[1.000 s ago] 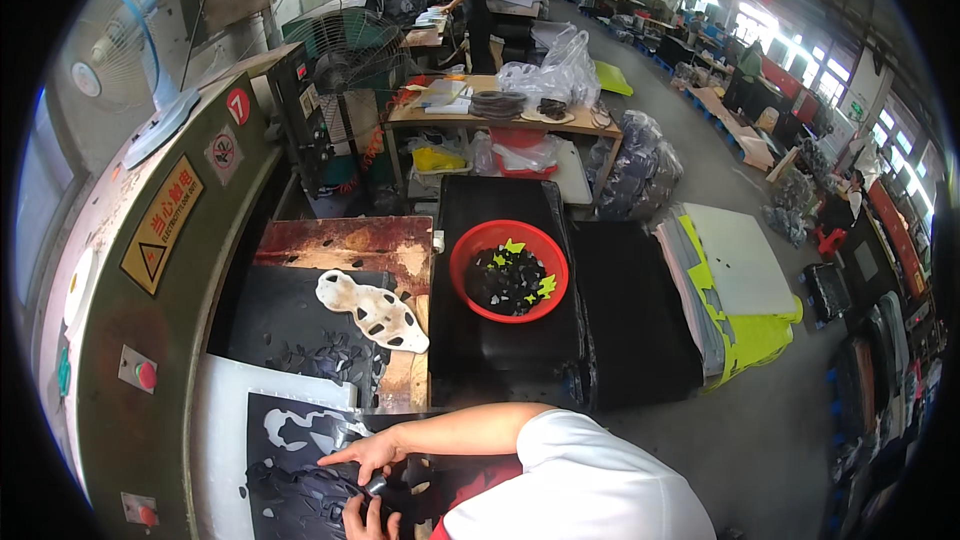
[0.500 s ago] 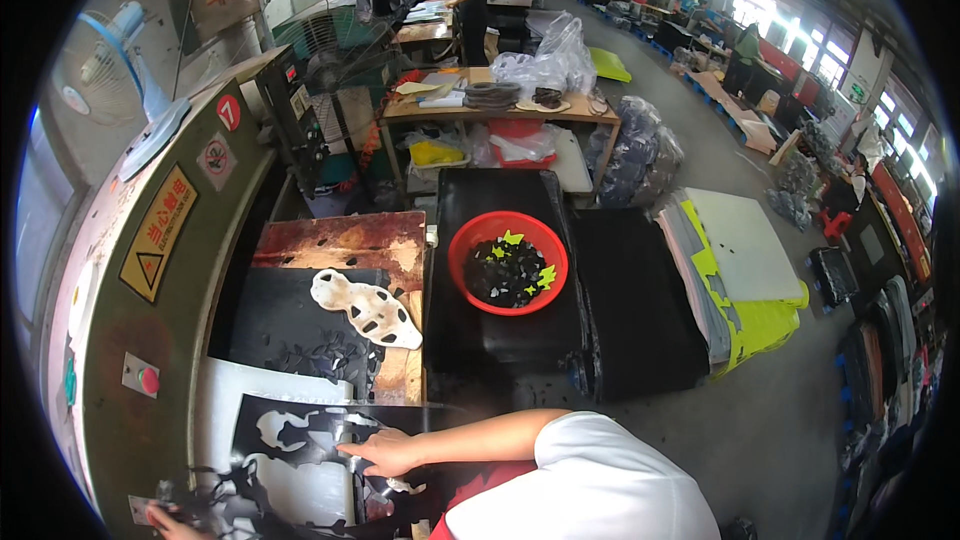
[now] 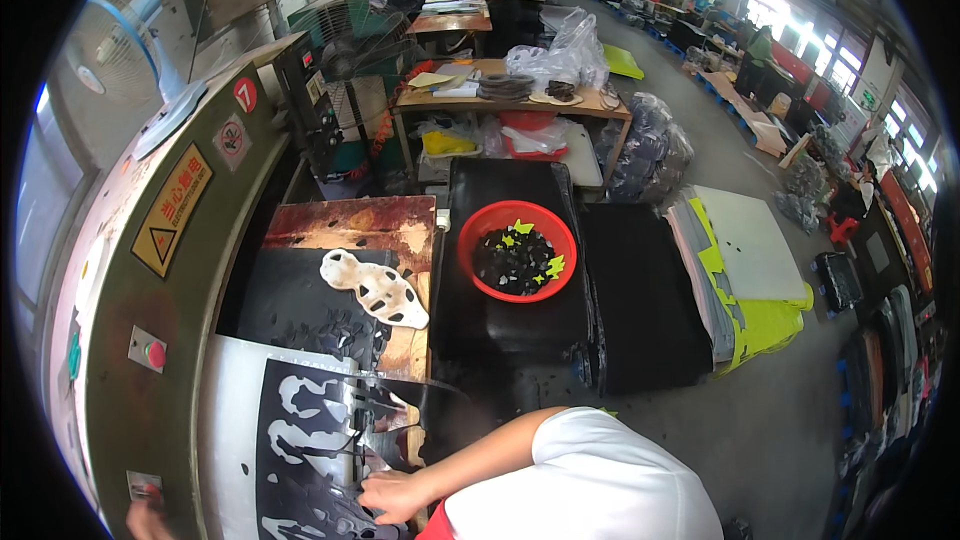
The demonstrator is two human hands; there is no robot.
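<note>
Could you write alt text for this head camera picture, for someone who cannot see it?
A person's right hand rests on a black sheet with cut-out shapes on a press bed, while the left hand barely shows at the lower edge by the green machine panel. Beyond lie a white cutting die and a red bowl of black and yellow pieces.

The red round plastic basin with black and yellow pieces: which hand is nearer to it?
Right. The right hand rests on the black cut sheet, below the red round plastic basin; the left hand is at the far lower-left machine edge.
</note>
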